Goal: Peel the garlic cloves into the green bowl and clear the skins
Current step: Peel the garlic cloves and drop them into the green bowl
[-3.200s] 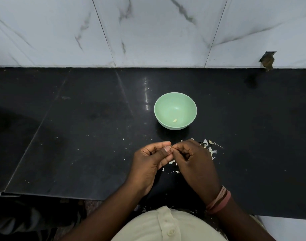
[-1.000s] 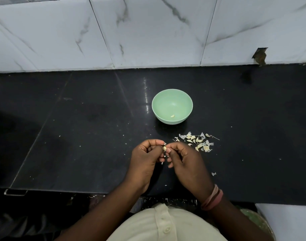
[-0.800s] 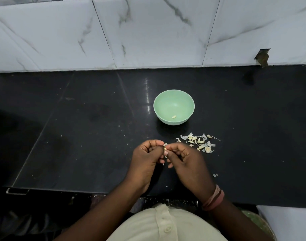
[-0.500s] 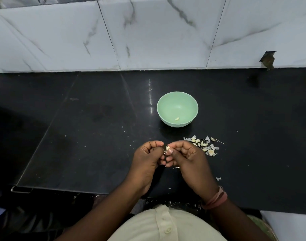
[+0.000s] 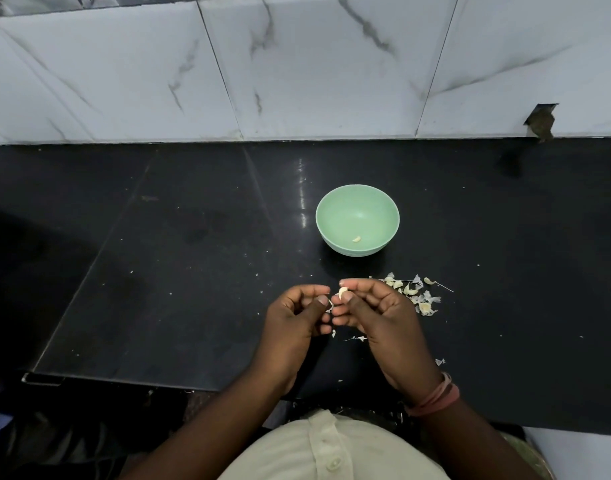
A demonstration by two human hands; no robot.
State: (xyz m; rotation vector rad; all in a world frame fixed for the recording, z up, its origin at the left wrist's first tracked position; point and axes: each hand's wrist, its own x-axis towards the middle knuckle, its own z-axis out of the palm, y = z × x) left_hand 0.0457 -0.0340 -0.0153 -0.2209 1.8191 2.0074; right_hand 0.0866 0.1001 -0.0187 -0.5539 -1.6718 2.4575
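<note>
A pale garlic clove [image 5: 343, 292] is pinched between the thumb and forefinger of my right hand [image 5: 377, 313], just above the black counter. My left hand [image 5: 293, 317] is beside it, fingers curled, pinching a small piece of garlic skin [image 5: 329, 304] at the thumb tip. The green bowl [image 5: 335, 206] stands on the counter beyond my hands, with one peeled clove [image 5: 356, 239] inside. A heap of cloves and skins [image 5: 413, 294] lies to the right of my right hand.
The black stone counter [image 5: 193, 254] runs back to a white marble-tiled wall [image 5: 297, 64]. Small skin flakes [image 5: 356, 338] are scattered under and around my hands. The counter's front edge [image 5: 124, 379] is close to my body.
My hands have drawn slightly apart; the clove now shows bare in my right fingers while a bit of skin stays with the left. The view has shifted a little.
</note>
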